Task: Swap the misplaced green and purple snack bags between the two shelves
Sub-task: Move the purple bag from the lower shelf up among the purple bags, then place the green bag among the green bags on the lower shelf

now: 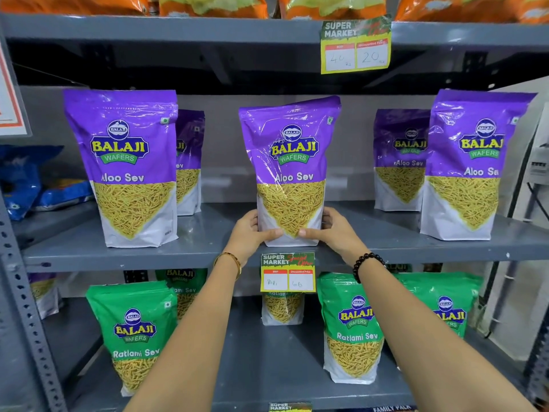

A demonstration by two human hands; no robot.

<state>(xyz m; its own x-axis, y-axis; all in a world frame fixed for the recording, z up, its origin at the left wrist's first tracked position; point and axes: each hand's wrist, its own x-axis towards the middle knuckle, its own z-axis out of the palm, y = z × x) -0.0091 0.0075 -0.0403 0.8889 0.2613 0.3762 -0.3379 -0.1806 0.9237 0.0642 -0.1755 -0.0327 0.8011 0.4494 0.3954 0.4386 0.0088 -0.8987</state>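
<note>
While upright on grey metal shelf (386, 248), glossy purple pouch (289, 171), perhaps crinkled, base clasped between left hand (248, 233) and right hand (335, 233).

**Colours on the shelves**

Middle shelf (386, 251): grey metal. Purple bags (289, 171) have a purple top, white base, yellow lettering and a green banner. Green bags (352, 328) below: green top, white base, yellow lettering. Orange bags (208, 4) up top. Blue bags (26, 179) far left. Price tags (287, 272): yellow border, red-and-white boxes. Bracelets: gold (230, 260) and black beads (367, 263).
</note>
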